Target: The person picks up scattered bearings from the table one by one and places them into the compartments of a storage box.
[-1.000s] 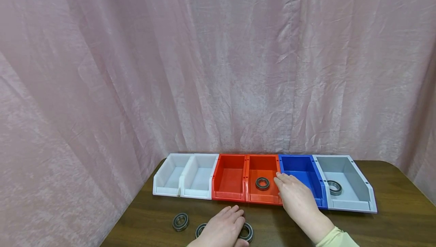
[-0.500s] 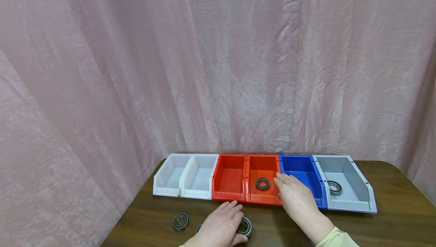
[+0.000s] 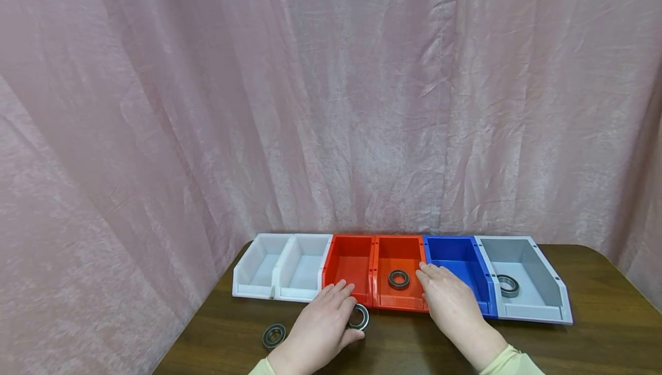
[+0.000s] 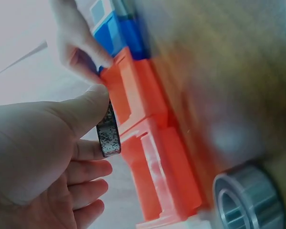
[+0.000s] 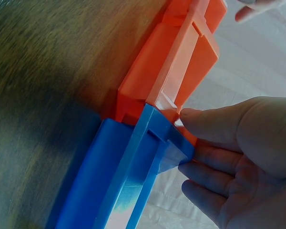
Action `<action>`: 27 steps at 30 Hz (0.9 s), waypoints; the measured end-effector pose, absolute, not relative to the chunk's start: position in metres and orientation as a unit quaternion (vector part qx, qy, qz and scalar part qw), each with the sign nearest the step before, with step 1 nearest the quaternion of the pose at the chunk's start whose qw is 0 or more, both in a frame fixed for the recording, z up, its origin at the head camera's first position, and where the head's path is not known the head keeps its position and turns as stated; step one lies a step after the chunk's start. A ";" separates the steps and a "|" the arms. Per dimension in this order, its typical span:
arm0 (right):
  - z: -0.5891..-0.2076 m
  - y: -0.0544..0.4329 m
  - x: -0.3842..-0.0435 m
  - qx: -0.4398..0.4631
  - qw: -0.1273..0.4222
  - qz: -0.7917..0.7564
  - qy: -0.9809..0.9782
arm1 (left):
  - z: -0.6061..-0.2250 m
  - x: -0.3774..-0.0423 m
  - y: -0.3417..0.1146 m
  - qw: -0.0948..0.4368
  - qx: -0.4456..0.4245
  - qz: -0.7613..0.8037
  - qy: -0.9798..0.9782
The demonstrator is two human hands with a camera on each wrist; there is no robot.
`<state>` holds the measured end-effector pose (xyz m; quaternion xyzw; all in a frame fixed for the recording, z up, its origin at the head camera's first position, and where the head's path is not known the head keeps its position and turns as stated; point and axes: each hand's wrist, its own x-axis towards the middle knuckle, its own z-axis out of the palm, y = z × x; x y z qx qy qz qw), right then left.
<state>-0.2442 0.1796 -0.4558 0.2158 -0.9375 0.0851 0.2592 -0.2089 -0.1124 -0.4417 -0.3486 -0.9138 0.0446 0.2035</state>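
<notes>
My left hand (image 3: 318,323) pinches a ball bearing (image 3: 360,317) between thumb and index finger, just in front of the left red bin (image 3: 351,266). In the left wrist view this bearing (image 4: 108,133) stands on edge, its other fingers loosely bent. My right hand (image 3: 455,303) grips the side walls where the right red bin (image 3: 385,248) and the blue bin (image 3: 455,248) meet. In the right wrist view its thumb and fingers (image 5: 212,183) lie on either side of those walls. Another bearing (image 3: 399,279) lies flat in the right red bin.
A bearing (image 3: 274,336) lies on the wooden table (image 3: 217,335), left of my left hand. The grey bin (image 3: 532,266) at right holds one bearing (image 3: 508,285). Two white bins (image 3: 302,260) end the row at left. A pink curtain (image 3: 331,105) hangs behind.
My left hand has taken hold of a bearing and carried it forward and left, toward the red bins. A table bearing beside that hand is now hidden in the head view. My right hand stays put.
</notes>
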 end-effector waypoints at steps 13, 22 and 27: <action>-0.456 0.180 -0.245 0.221 0.270 0.093 -0.933 | -0.428 -0.228 -0.119 0.237 -0.326 0.022 -0.915; -0.456 0.180 -0.245 0.220 0.272 0.092 -0.932 | -0.424 -0.244 -0.122 0.229 -0.299 -0.003 -0.926; -0.456 0.180 -0.244 0.219 0.271 0.092 -0.933 | -0.425 -0.252 -0.124 0.219 -0.285 -0.013 -0.933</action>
